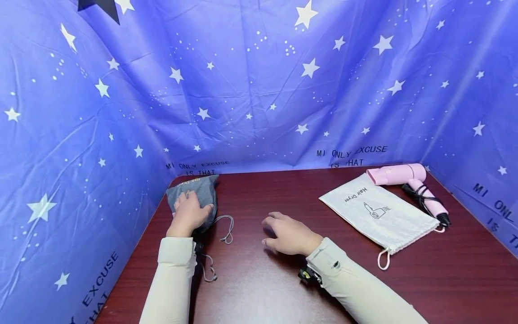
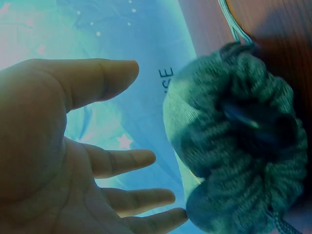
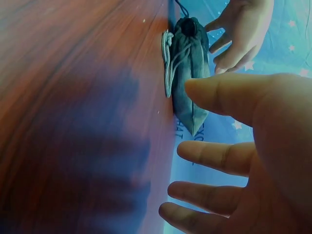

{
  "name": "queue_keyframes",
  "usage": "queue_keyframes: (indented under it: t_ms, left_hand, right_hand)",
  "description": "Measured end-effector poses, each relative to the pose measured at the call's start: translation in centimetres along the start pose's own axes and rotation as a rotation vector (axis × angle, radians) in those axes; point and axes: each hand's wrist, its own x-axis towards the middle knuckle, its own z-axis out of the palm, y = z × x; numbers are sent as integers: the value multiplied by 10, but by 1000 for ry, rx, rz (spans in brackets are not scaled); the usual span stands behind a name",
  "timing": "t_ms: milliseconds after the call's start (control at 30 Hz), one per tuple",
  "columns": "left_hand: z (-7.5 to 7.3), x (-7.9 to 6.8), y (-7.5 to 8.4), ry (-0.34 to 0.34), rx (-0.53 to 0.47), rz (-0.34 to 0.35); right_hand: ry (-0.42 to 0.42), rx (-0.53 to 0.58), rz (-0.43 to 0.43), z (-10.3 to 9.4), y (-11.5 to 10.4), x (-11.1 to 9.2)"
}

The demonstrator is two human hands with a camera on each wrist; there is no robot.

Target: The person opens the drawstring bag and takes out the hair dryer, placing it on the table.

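A dark grey drawstring bag [image 1: 207, 186] with "Hair Dryer" lettering lies at the table's left back, its cords trailing onto the wood. My left hand [image 1: 189, 216] is over the bag with fingers extended; in the left wrist view they are spread beside the gathered mouth of the bag [image 2: 248, 180], and one fingertip seems close to the cloth. Something dark shows inside that mouth, its kind unclear. Over the middle of the table, my right hand [image 1: 290, 235] holds nothing, its fingers loosely extended. In the right wrist view the bag [image 3: 191, 63] appears bulging and filled.
A white drawstring bag [image 1: 374, 209], printed "Hair Dryer", lies flat at the right. Next to it is a pink hair dryer [image 1: 398, 174] with its black cord wrapped around the handle. Blue star-printed cloth [image 1: 251, 103] surrounds the dark red wooden table [image 1: 259, 279] at the back and sides.
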Motion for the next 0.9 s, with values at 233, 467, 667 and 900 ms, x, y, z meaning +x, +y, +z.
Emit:
queue_keyframes:
  t_ms: [233, 467, 667, 900]
  left_hand:
    - [-3, 5, -10, -2, -44, -34]
    - [-5, 6, -22, -1, -26, -27]
    - [-7, 6, -25, -34, -58, -100]
    - [-9, 5, -28, -61, -53, -113]
  right_hand:
    - [0, 21, -14, 2, -16, 13]
    - [-11, 26, -45, 9, -28, 24]
    - [-13, 37, -80, 17, -32, 36]
    - [-9, 79, -123, 24, -38, 52]
